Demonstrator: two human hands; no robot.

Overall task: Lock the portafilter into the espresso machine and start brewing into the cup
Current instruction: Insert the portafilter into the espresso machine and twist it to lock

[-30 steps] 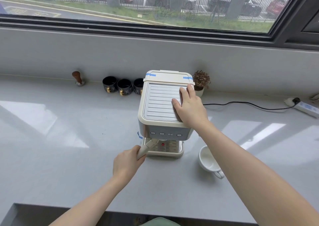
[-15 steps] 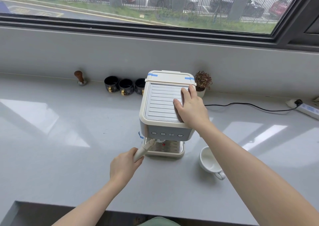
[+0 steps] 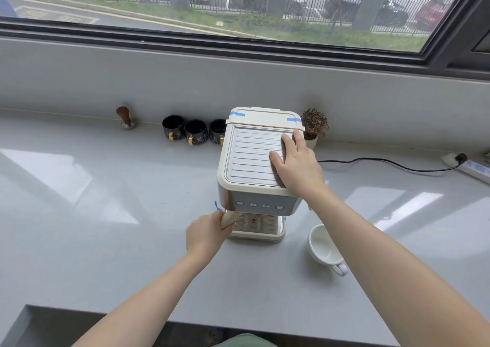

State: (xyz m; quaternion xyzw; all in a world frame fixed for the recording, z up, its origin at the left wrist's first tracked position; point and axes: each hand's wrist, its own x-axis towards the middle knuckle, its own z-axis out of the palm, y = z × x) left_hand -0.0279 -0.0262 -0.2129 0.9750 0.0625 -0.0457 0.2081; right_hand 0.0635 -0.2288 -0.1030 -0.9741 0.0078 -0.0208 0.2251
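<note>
A cream espresso machine [image 3: 252, 161] stands on the grey counter, seen from above. My right hand [image 3: 298, 165] lies flat on the right side of its ribbed top, fingers apart. My left hand [image 3: 205, 234] is closed around the cream portafilter handle [image 3: 229, 218], which sticks out toward the front left from under the machine's head. The portafilter basket is hidden beneath the machine. A white cup [image 3: 324, 246] sits on the counter to the right of the drip tray [image 3: 261, 230], partly behind my right forearm. No cup is on the tray.
Three black cups [image 3: 196, 133] and a wooden-handled tamper [image 3: 126, 118] line the back wall to the left. A small potted plant [image 3: 314, 126] stands behind the machine on the right. A black cable [image 3: 384, 165] runs to a power strip [image 3: 474, 167] at far right.
My left hand has slid up the portafilter handle toward the machine, and the handle now sticks out less. My right hand stays on top.
</note>
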